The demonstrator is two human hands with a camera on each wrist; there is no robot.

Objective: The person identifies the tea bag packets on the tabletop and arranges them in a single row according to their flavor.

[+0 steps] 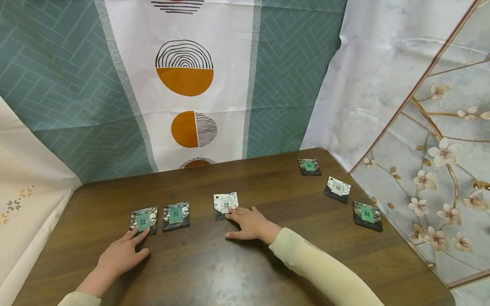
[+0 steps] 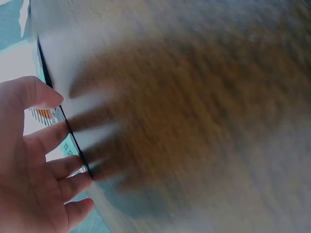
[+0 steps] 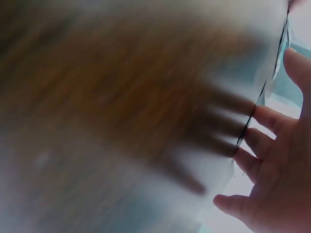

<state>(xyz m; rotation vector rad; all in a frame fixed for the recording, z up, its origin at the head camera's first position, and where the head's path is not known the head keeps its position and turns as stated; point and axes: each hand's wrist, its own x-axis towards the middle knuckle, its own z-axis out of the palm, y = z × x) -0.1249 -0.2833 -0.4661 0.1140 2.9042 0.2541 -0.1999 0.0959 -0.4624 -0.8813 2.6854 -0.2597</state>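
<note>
Flat floral packets lie on the brown table. My left hand (image 1: 120, 254) reaches in from the lower left, and its extended fingertips touch the near edge of the leftmost green-labelled packet (image 1: 143, 219). Just right of that lies a second green-labelled packet (image 1: 176, 216). Near the middle, a white-labelled packet (image 1: 226, 204) has the fingertips of my right hand (image 1: 249, 223) on its lower right part. That hand's fingers are spread and its thumb rests apart, toward me. In the wrist views the fingers of the left hand (image 2: 41, 150) and right hand (image 3: 272, 160) are loosely extended.
Toward the table's right side are a green-labelled packet (image 1: 309, 166) at the back, a white-labelled packet (image 1: 337, 189) and another green-labelled packet (image 1: 368, 215). The wooden table (image 1: 206, 263) meets a patterned curtain (image 1: 199, 97) behind and a flowered cloth (image 1: 440, 191) at right.
</note>
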